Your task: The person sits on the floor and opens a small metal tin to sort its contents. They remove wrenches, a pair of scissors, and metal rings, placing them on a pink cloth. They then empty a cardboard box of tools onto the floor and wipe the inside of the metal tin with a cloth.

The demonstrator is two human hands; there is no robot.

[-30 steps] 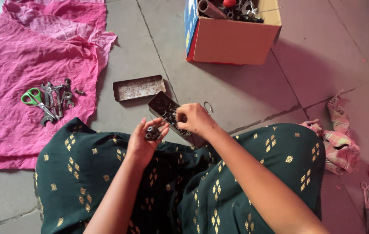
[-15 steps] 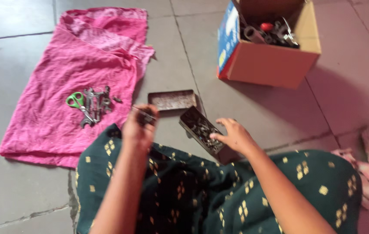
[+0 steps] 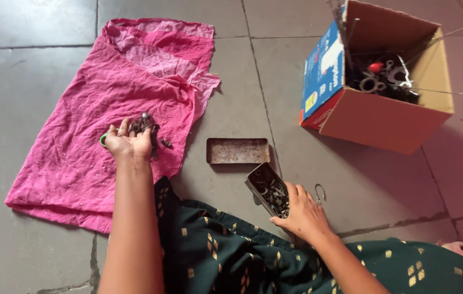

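One pink cloth [image 3: 79, 109], one cardboard box [image 3: 389, 117], one rusty tin lid [image 3: 237, 151], one tin of small metal parts [image 3: 268, 190], one loose metal hook [image 3: 320, 192], two hands: left hand [image 3: 125, 144], right hand [image 3: 303, 215]

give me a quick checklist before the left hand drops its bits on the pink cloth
1. Left hand over the pink cloth: ok.
2. Small metal parts at its fingertips: ok; how firmly held, cannot tell.
3. Pile of tools on the cloth under the hand: mostly hidden, cannot tell.
4. Right hand steadying the tilted tin of hardware: ok.
5. Tin lid lying flat on the floor, apart from the cloth: ok.
6. Loose hook on the floor beside the right hand: not ok, stray.
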